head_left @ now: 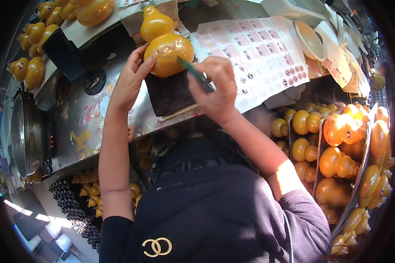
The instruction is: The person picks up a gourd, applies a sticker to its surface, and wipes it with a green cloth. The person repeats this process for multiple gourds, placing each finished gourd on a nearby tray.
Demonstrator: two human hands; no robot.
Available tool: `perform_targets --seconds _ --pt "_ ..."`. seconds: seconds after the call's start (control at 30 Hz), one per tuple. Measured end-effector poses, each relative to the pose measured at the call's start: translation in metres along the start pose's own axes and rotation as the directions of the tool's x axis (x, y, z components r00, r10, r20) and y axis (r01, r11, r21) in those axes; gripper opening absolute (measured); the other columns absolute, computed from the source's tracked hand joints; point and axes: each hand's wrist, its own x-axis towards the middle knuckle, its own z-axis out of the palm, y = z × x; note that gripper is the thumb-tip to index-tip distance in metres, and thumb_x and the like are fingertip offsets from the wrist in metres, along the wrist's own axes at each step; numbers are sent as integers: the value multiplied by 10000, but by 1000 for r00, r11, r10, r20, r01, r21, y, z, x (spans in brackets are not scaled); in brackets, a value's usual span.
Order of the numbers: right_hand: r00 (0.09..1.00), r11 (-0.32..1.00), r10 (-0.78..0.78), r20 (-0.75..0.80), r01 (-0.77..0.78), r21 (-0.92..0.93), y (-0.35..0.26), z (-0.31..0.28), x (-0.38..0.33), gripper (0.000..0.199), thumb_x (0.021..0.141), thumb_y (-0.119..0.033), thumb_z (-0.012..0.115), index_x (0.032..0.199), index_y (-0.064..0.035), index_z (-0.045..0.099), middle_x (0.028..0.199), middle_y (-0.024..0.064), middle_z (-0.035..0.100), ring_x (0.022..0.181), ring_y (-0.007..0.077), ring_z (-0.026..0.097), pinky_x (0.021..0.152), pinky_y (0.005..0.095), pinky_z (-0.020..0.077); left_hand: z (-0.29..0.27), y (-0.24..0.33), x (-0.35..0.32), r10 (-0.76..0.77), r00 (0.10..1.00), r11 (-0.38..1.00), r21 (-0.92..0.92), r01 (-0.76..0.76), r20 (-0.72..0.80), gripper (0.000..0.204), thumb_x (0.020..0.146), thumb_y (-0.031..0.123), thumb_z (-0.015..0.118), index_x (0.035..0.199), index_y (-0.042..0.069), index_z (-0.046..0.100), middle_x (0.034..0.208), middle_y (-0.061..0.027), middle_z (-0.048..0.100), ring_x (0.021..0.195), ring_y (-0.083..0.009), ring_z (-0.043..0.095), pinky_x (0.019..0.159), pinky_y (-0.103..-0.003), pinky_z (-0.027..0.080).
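Observation:
A glossy yellow gourd (159, 30) stands tilted at the far side of the bench, over a dark cloth pad (171, 93). My left hand (134, 72) holds it along the left of its lower bulb, thumb in front. In my right hand (217, 83) is a slim green tool (192, 69), whose pointed tip meets the right front of the lower bulb. The right fingers are closed round the tool and slightly blurred, so its exact kind is unclear. Faint markings and bright glare show on the bulb's face.
Sticker sheets (259, 52) cover the bench to the right, beside a pale bowl (310, 40). A dark phone (62, 53) leans at the left, near more gourds (34, 72) and a metal pan (26, 131). Crates of gourds (338, 162) stand low on the right.

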Motion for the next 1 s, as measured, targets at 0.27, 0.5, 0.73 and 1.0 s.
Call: perform_targets --seconds 0.27,0.5,0.73,1.0 --pt "932 941 -262 250 304 -149 -15 25 -11 218 650 -16 749 832 -106 668 859 5 586 648 162 556 548 291 395 -2 4 -3 -13 1000 1000 -26 13 26 631 921 388 616 1357 -16 406 1265 -105 529 1194 -166 479 1041 -292 345" --pt "894 919 261 365 -346 190 -28 6 2 236 760 -41 671 985 -104 636 954 30 616 862 161 612 756 270 470 -1 1 -2 9 1000 997 -74 -10 -21 646 917 353 614 1396 -3 367 1350 -141 477 1267 -206 442 1079 -313 312" --pt "480 522 724 495 -851 62 43 -23 71 426 858 -454 648 834 -32 600 752 7 561 729 65 534 660 225 434 16 11 0 85 990 996 0 -85 -108 790 860 409 687 1423 -7 320 1394 -152 429 1294 -231 420 1098 -324 289" --pt "371 657 535 759 -748 -97 74 11 73 778 719 -659 685 1107 15 655 991 153 668 927 203 635 833 307 481 21 9 0 -24 995 997 -77 17 -100 694 935 377 587 1436 -20 317 1357 -127 470 1273 -173 431 1076 -298 310"
